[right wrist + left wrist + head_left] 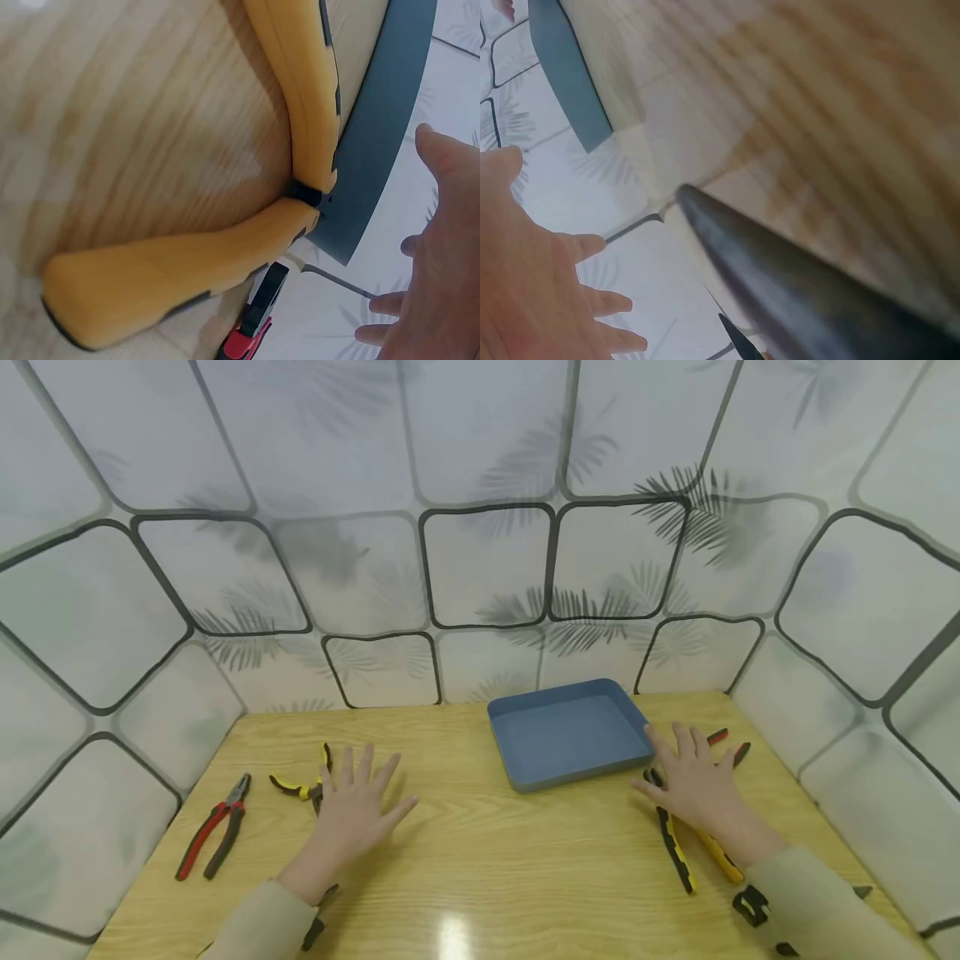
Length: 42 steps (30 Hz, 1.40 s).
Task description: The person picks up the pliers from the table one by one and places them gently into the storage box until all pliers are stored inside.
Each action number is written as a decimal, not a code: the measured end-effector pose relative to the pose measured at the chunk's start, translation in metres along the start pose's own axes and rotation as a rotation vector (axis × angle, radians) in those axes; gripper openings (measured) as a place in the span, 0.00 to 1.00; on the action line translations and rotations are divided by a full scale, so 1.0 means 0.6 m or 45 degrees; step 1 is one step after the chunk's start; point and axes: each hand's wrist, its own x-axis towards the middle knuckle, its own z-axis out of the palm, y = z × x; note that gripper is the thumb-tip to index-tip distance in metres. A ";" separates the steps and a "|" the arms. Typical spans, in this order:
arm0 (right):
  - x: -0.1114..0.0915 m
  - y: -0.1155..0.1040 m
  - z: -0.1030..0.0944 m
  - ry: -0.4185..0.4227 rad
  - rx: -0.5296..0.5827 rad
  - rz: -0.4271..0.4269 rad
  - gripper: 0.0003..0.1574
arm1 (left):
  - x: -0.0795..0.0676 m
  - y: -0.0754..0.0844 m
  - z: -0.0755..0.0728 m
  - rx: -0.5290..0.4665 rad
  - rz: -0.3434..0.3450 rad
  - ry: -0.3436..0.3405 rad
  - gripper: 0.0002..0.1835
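My left hand point(352, 814) hovers over the left half of the table with its fingers spread, holding nothing. Under its fingertips lie small pliers with yellow-and-black handles point(288, 787), their head partly hidden. Farther left are red-and-black pliers point(217, 831). My right hand point(697, 789), also spread and holding nothing, hovers beside the right edge of a blue tray point(570, 735). Beneath it lie pliers with yellow-and-black handles point(225, 247), handles apart. Behind that hand, red-and-black handles point(741, 753) of another tool show. In the left wrist view a blurred dark metal tip point(765, 270) looms close.
Another dark tool point(318, 922) is partly covered by my left forearm. Black-and-yellow tool parts point(752, 906) show beside my right sleeve. The wooden table point(480, 860) is bounded by patterned walls point(487, 568) behind and on both sides.
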 end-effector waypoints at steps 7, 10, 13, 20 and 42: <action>0.015 0.000 -0.003 -0.002 -0.037 0.003 0.54 | 0.012 0.009 0.002 0.026 -0.017 -0.038 0.42; 0.020 0.000 -0.001 -0.010 -0.011 0.015 0.52 | 0.018 0.013 0.002 0.029 -0.020 -0.052 0.42; 0.025 0.001 0.002 -0.010 -0.005 0.020 0.50 | 0.024 0.019 0.003 0.028 -0.007 -0.047 0.42; 0.039 0.009 0.006 -0.013 -0.005 0.032 0.49 | 0.044 0.033 0.002 -0.013 0.022 -0.061 0.41; 0.073 0.038 0.013 -0.028 0.074 0.023 0.43 | 0.103 0.108 0.026 -0.005 0.081 -0.183 0.40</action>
